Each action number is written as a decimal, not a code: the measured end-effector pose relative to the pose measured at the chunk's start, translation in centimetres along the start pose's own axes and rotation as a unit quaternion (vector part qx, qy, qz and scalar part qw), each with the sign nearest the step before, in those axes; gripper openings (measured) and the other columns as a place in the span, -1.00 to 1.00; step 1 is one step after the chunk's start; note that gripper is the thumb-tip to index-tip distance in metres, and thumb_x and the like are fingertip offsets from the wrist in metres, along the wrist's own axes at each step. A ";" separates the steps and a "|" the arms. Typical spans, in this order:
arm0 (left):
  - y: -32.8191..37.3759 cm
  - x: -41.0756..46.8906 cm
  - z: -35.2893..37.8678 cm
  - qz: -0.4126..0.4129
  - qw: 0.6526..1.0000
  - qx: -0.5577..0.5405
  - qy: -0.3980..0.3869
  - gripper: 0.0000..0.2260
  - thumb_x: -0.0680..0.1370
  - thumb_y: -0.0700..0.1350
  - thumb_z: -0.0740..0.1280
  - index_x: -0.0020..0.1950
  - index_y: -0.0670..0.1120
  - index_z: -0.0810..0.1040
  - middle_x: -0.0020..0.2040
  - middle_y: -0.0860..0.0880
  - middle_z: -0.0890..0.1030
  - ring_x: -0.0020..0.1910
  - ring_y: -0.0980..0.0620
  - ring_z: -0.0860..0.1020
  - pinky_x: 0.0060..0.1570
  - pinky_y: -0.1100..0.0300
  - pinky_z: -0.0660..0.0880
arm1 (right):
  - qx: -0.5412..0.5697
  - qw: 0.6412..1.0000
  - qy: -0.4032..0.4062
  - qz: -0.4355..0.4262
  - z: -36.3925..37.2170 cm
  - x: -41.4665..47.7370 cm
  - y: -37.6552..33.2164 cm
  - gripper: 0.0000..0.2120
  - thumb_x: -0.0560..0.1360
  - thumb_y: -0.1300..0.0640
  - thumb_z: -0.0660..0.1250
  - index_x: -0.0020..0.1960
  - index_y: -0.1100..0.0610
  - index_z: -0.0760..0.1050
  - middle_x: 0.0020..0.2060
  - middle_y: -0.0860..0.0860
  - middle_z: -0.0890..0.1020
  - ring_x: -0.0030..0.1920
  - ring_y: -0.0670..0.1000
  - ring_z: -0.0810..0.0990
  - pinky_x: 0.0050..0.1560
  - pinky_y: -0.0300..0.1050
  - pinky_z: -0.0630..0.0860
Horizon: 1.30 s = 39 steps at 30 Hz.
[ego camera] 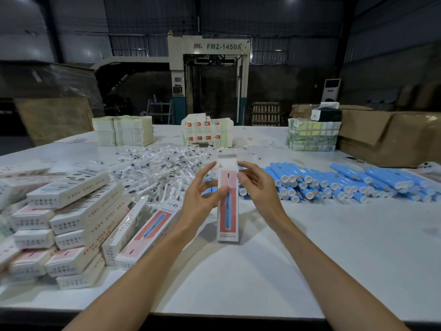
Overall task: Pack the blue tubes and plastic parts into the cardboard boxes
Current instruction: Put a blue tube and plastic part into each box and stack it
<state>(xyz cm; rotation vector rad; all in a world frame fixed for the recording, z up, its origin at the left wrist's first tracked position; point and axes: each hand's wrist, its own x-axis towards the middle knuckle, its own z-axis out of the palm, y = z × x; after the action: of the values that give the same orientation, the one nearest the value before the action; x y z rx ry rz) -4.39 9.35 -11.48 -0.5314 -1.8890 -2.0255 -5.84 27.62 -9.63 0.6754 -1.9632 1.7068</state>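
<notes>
A slim white and pink cardboard box (228, 218) stands upright on the white table (310, 247), its top flap open. My left hand (202, 194) pinches the box's left edge with thumb and fingers. My right hand (256, 185) holds its right side near the top. A heap of blue tubes (334, 182) with white caps lies to the right behind my hands. Clear bagged plastic parts (160, 170) are piled in the middle, behind the box.
Closed packed boxes (71, 223) are stacked at the left. Bundles of flat box blanks (124, 133) (207, 132) (312, 134) stand at the table's far side. Large brown cartons (386, 137) sit at the right. A big machine stands behind.
</notes>
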 end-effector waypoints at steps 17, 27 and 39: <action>-0.3 2.7 0.1 -0.034 0.994 0.039 -0.094 -0.57 0.50 0.07 0.57 0.36 0.23 0.62 0.07 0.00 0.76 0.07 -0.05 0.76 -0.15 0.15 0.69 | 0.002 0.998 -0.026 0.061 -1.5 0.7 2.4 -0.92 0.65 0.09 0.34 0.13 -0.01 0.58 -0.02 0.11 0.67 -0.02 0.06 0.71 -0.03 -0.01 0.67; -0.1 1.7 0.0 -0.042 0.993 0.041 -0.103 -0.55 0.55 0.04 0.58 0.42 0.20 0.58 0.05 0.05 0.75 0.05 -0.03 0.76 -0.15 0.18 0.67 | 0.054 0.995 0.027 0.079 -1.2 0.2 1.5 -0.84 0.70 -0.08 0.26 0.17 0.00 0.43 -0.16 0.08 0.74 -0.18 0.01 0.72 -0.22 -0.22 0.58; -0.3 1.5 0.0 -0.038 0.992 0.043 -0.110 -0.63 0.57 0.02 0.57 0.31 0.35 0.62 0.04 0.06 0.73 0.02 0.00 0.76 -0.16 0.21 0.66 | 0.017 0.999 -0.026 0.037 -2.4 0.8 0.2 -0.81 0.72 0.21 0.24 0.16 0.09 0.62 -0.02 0.04 0.75 -0.04 0.04 0.75 -0.11 -0.18 0.64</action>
<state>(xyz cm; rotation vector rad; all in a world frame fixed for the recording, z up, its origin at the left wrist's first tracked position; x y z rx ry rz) -5.89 9.35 -11.00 -0.6938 -2.1434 -1.9924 -6.55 30.00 -8.92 0.6728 -2.0220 1.7884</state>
